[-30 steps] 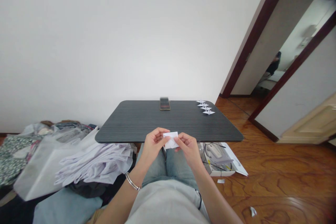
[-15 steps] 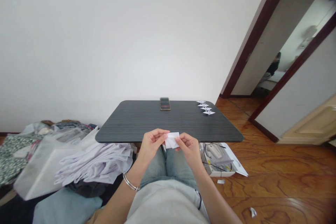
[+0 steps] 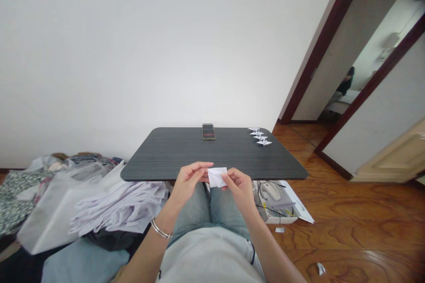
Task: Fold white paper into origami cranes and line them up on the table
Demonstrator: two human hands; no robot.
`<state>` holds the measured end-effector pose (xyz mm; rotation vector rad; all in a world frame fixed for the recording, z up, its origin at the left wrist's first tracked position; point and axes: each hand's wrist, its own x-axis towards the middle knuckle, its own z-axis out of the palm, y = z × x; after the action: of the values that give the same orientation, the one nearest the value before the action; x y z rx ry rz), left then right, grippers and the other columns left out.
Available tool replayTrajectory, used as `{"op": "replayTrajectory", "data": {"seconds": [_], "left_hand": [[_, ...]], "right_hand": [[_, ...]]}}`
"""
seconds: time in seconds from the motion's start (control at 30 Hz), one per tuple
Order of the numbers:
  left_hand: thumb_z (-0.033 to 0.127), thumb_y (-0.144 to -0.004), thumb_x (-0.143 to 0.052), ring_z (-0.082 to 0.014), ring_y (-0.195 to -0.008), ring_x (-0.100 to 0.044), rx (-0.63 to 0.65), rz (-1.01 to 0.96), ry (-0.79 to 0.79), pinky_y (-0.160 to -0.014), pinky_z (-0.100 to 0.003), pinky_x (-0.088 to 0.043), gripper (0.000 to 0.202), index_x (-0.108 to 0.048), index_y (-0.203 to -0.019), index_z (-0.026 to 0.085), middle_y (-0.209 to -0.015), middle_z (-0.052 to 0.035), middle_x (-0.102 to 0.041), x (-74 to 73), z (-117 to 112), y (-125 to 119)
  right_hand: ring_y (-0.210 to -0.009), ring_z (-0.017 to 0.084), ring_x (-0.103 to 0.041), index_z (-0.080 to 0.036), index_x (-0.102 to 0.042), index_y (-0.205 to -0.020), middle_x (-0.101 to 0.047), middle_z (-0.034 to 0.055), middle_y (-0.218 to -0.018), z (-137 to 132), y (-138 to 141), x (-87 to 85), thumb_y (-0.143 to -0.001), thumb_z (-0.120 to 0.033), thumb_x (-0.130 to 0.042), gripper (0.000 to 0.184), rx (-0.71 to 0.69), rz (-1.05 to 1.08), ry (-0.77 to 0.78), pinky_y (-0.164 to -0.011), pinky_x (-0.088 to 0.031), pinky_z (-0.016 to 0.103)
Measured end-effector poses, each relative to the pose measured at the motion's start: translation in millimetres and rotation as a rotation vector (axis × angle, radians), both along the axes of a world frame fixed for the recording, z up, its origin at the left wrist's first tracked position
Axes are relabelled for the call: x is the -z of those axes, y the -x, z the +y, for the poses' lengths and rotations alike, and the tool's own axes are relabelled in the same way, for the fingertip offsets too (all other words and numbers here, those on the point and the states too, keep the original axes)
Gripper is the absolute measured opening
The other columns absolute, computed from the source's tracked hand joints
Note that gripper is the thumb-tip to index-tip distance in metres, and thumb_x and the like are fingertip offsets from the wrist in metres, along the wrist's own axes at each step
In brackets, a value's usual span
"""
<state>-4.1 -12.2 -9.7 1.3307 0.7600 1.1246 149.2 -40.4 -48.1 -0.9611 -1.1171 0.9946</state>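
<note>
A small square of folded white paper [image 3: 217,177], with creases across its face, is held up just off the table's near edge, above my lap. My right hand [image 3: 238,184] pinches its right side between thumb and fingers. At the left edge of the paper, my left hand [image 3: 190,181] has its fingers stretched out and its thumb off the paper's face. Some left fingertips reach the paper's edge; whether they touch it or support it from behind is hidden. Several folded paper cranes [image 3: 260,137] stand in a row at the right back of the dark table [image 3: 172,152].
A phone [image 3: 209,131] leans at the table's back edge by the wall. White cloth [image 3: 122,205] and bags are heaped on the left. A box with cables [image 3: 279,219] sits under the table's right side. Paper scraps [image 3: 320,268] lie on the floor. A person is beyond the doorway.
My left thumb has come off the paper and the left fingers have straightened, baring more of its left side. My right hand keeps its pinch.
</note>
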Motion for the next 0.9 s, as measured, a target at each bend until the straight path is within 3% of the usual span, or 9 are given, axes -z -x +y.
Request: {"op": "replayTrajectory", "data": {"seconds": [0.3,0.6,0.9], "left_hand": [[0.027,-0.063,-0.074,-0.0107,-0.056,-0.059,-0.078,0.027,0.013,-0.058,-0.022,-0.047,0.026,-0.065,-0.082,0.012,-0.065,-0.0011,-0.065,6.6,1.6,-7.3],[0.025,-0.065,-0.071,-0.0105,-0.054,-0.058,-0.054,0.043,0.007,-0.059,-0.023,-0.047,0.024,-0.063,-0.084,0.012,-0.059,0.0013,-0.063,2.9,0.5,-4.8],[0.026,-0.072,-0.064,-0.012,-0.057,-0.06,-0.025,0.099,-0.043,-0.061,-0.024,-0.048,0.024,-0.064,-0.091,0.011,-0.062,-0.001,-0.066,5.4,-0.6,-5.9]], "right_hand": [[-0.051,0.013,-0.053,-0.019,-0.06,-0.064,-0.059,-0.001,-0.054,-2.0,2.4,-0.6,-0.073,-0.041,-0.064,0.024,0.012,-0.011,-0.002,-0.046,-0.045,0.022],[-0.052,0.013,-0.053,-0.019,-0.06,-0.066,-0.06,-0.0009,-0.056,-2.0,2.5,-0.7,-0.074,-0.039,-0.063,0.022,-0.015,-0.009,0.004,-0.046,-0.043,0.021],[-0.048,0.01,-0.044,-0.016,-0.056,-0.062,-0.052,-0.0034,-0.053,3.9,2.5,3.0,-0.074,-0.037,-0.064,0.026,-0.066,-0.041,-0.009,-0.047,-0.033,0.021]]}}
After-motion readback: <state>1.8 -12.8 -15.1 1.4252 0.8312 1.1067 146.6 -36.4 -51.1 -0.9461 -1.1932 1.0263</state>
